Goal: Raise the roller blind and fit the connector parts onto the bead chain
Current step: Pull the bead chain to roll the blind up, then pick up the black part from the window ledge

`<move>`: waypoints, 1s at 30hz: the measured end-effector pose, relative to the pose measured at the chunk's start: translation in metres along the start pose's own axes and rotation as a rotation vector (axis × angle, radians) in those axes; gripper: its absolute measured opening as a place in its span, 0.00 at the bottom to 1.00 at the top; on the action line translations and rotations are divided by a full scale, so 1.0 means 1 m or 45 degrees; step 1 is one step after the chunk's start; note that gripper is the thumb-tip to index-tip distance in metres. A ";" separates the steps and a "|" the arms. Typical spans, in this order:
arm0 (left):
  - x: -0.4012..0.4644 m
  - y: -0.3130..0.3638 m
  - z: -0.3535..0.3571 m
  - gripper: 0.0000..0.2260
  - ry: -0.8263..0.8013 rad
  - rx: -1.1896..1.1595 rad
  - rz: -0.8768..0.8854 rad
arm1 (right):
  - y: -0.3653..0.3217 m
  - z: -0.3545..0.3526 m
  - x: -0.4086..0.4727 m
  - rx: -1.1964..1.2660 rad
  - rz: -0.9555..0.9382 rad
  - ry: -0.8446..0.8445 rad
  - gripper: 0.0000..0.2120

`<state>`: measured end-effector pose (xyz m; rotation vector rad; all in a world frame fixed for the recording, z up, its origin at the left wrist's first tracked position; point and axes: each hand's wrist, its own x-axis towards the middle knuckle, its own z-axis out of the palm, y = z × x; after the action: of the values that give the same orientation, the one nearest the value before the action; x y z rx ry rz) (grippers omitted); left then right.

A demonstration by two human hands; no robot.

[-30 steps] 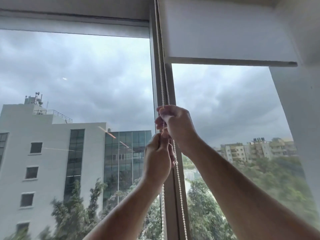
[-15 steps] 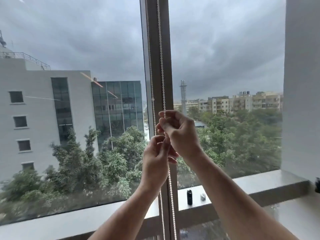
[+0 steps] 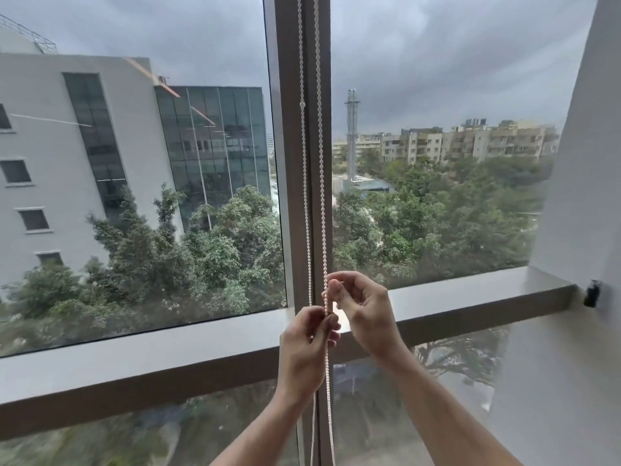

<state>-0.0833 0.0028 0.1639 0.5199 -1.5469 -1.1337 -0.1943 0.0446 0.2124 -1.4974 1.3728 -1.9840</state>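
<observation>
A white bead chain [image 3: 322, 183] hangs in two strands down the grey window mullion [image 3: 289, 183]. A small bulge, seemingly a connector piece [image 3: 303, 104], sits on the left strand high up. My left hand [image 3: 307, 348] is closed around the chain low down, in front of the sill. My right hand [image 3: 361, 307] pinches the right strand just above it between thumb and forefinger. The roller blind is out of view above the frame.
A grey window sill [image 3: 168, 351] runs across behind my hands. A white wall [image 3: 584, 196] stands at the right with a small black fitting [image 3: 592, 292] on it. Buildings and trees lie beyond the glass.
Both hands have travelled down the chain from high on the mullion to sill level. The view has tilted down, so the blind left the frame. The small items on the sill are now hidden.
</observation>
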 end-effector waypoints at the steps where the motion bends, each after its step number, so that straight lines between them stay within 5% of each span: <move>1: -0.005 -0.008 0.001 0.11 0.016 -0.006 -0.031 | 0.012 -0.004 -0.002 -0.008 0.033 0.027 0.04; 9: -0.047 -0.060 0.001 0.10 0.080 -0.104 -0.247 | 0.104 -0.030 -0.003 -0.403 0.340 0.214 0.07; 20: -0.080 -0.098 -0.009 0.03 0.112 -0.006 -0.373 | 0.171 -0.027 0.030 -0.742 0.573 0.245 0.27; 25: -0.087 -0.102 -0.011 0.12 0.125 -0.038 -0.403 | 0.183 -0.024 0.039 -0.756 0.640 0.161 0.22; 30: -0.091 -0.105 -0.009 0.09 0.158 -0.068 -0.407 | 0.188 -0.028 0.039 -0.675 0.629 0.188 0.14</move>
<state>-0.0717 0.0261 0.0270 0.8068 -1.3530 -1.3534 -0.2888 -0.0628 0.0808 -1.0414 2.2028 -1.5086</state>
